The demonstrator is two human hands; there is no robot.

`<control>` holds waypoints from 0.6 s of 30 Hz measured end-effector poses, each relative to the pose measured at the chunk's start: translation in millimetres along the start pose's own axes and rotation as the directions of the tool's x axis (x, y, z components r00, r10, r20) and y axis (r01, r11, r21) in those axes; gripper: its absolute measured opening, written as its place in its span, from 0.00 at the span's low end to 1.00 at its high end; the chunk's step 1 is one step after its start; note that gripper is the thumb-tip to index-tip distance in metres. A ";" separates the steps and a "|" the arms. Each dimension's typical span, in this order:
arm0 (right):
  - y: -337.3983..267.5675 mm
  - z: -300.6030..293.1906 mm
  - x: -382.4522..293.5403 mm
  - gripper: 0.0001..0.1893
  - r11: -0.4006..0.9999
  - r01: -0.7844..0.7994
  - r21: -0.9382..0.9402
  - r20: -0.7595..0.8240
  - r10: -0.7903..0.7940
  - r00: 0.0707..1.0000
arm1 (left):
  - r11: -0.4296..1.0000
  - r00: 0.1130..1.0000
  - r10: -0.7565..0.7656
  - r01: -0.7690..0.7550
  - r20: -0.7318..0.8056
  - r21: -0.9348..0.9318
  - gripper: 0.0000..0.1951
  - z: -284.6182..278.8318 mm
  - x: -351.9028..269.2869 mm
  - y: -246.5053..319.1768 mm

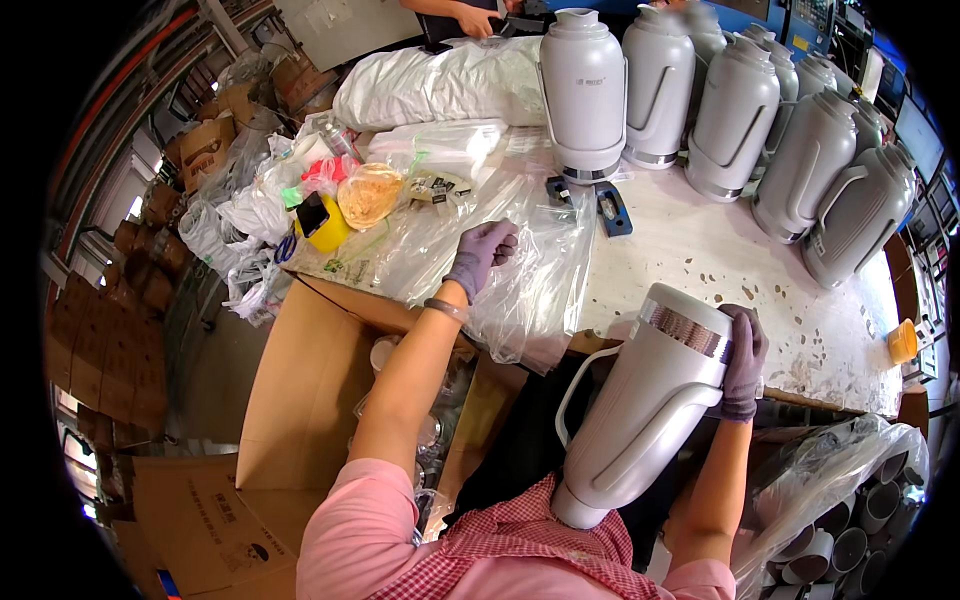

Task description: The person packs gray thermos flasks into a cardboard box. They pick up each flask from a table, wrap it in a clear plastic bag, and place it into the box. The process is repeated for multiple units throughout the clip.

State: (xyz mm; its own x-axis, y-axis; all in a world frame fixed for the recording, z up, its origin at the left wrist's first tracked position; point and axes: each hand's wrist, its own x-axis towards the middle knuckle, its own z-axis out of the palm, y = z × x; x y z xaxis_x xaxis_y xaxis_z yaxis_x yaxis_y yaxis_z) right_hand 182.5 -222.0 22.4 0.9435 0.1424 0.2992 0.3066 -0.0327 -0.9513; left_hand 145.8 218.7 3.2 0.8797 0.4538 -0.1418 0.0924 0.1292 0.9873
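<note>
A grey vacuum flask [637, 412] is tilted upside down, its narrow end against my checked apron [517, 517]. The broad base with a shiny band [686, 330] points up and away from me, by the table edge. My right hand [744, 360], in a purple glove, grips the flask beside that band. Over a spread of clear plastic bags [525, 300] hovers or rests my gloved left hand [486, 251], fingers curled. Whether it pinches any plastic cannot be made out. Two dark blue blocks [615, 210] lie beyond the bags.
Several grey flasks [585, 97] stand upright along the table's back right. At left are a yellow container [324, 225] and crumpled plastic [255, 195]. An open carton [300, 390] sits below; bagged grey cups [847, 540] lie lower right. Another person's hand [476, 19] shows at the top.
</note>
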 end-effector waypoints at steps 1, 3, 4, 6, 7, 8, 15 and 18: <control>0.8 -0.7 -0.3 0.19 1.000 0.002 -0.010 0.000 -0.002 1.000 | 0.996 0.999 -0.043 0.043 0.001 -0.078 0.18 -2.7 -1.2 2.2; 1.1 0.5 0.5 0.20 1.000 0.003 -0.023 0.004 -0.003 1.000 | 0.965 0.991 -0.130 0.128 0.004 -0.230 0.21 -9.0 -4.3 6.7; -0.2 -0.2 0.7 0.20 0.999 0.001 -0.032 0.005 -0.001 1.000 | 0.961 0.981 -0.193 0.184 -0.024 -0.207 0.26 -0.6 -10.6 18.4; -1.4 -0.3 1.1 0.21 0.999 -0.001 -0.036 0.004 0.001 1.000 | 0.977 0.976 -0.202 0.207 -0.087 0.049 0.28 7.7 -16.4 21.0; -1.8 0.6 0.9 0.21 0.999 0.003 -0.042 0.005 -0.002 1.000 | 0.960 0.972 -0.199 0.218 -0.120 0.174 0.28 8.2 -18.6 20.3; -2.2 1.6 0.3 0.21 0.999 0.006 -0.049 0.006 -0.006 1.000 | 0.819 0.980 -0.195 0.184 -0.038 0.543 0.28 2.5 -12.0 16.2; 1.3 -0.7 1.9 0.19 1.000 -0.001 -0.013 -0.005 0.001 1.000 | 0.959 0.996 -0.090 0.094 -0.027 0.269 0.18 -25.5 -4.4 1.5; 1.5 1.9 0.7 0.22 1.000 -0.010 -0.026 -0.005 0.010 1.000 | 0.772 0.912 0.406 -0.311 -0.055 0.555 0.17 -33.9 -2.4 -0.5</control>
State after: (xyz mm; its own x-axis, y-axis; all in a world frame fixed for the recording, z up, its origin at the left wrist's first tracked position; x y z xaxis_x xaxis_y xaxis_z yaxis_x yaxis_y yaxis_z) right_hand 183.4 -220.0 21.1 0.9472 0.1369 0.2899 0.3001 -0.0598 -0.9520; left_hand 127.9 247.4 0.6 0.8145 0.5146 0.2679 0.0568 -0.5302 0.8459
